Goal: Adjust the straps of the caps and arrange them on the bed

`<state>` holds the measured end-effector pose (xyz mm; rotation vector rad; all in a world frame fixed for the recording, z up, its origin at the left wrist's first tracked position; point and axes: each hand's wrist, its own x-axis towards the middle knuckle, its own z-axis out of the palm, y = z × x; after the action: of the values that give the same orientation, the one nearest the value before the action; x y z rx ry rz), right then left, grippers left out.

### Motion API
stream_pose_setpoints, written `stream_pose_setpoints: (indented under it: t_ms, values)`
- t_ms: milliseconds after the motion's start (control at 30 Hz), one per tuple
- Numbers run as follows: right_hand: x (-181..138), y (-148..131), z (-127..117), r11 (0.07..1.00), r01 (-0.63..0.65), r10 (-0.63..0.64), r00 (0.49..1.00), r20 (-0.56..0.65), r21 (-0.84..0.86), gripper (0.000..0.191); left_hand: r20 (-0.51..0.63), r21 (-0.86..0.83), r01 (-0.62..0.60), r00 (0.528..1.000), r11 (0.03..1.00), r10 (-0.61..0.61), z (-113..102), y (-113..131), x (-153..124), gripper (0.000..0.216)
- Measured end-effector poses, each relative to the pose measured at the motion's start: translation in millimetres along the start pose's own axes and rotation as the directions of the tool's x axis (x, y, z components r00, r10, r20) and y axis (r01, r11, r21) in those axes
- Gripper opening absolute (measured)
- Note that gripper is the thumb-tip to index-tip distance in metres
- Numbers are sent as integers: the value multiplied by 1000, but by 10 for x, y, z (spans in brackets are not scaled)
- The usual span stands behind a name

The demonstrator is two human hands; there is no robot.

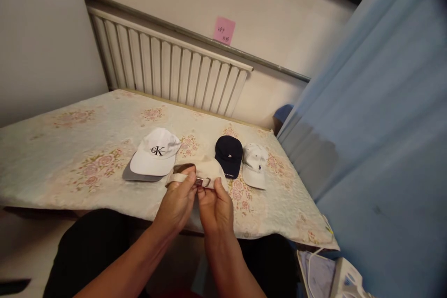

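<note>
A cream baseball cap (207,166) is held between my hands above the front of the table, its back strap and metal buckle facing me. My left hand (179,198) pinches the strap left of the buckle, thumb on top. My right hand (216,202) grips the strap and cap edge right of the buckle. To the left lies a white cap (153,151) with black "CK" letters, resting on a grey brim. A navy cap (228,154) and a white cap with a small dark emblem (254,163) sit side by side to the right.
A flowered cloth covers the table (94,130). Behind it, a radiator (171,70) runs along the wall under a pink note (224,30). A blue curtain (377,149) hangs at the right. A white device (349,279) with a cable stands at the lower right.
</note>
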<state>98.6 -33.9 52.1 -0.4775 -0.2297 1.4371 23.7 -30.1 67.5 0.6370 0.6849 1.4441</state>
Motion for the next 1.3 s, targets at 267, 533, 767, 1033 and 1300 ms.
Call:
stream_pose_setpoints:
  t_ms: [267,533,767,1033,1300]
  values:
    - [-24,33,-40,1000,7,-9,997,75,19,27,9,7,-14,1000,1000,14,-32,-14,5,37]
    - [-40,-2,-130,1000,1,-2,999,45,31,27,55,-22,-18,998,1000,19,38,-64,39,29]
    - [57,-244,-190,995,-35,39,998,-47,93,15,24,36,-8,1000,999,7,214,-176,87,30]
    - [217,-438,-343,996,-29,35,997,-70,85,17,48,43,17,999,999,-19,341,-335,162,27]
    - [287,-466,-392,999,34,-34,999,-16,19,17,62,75,44,997,996,-48,425,-460,264,31]
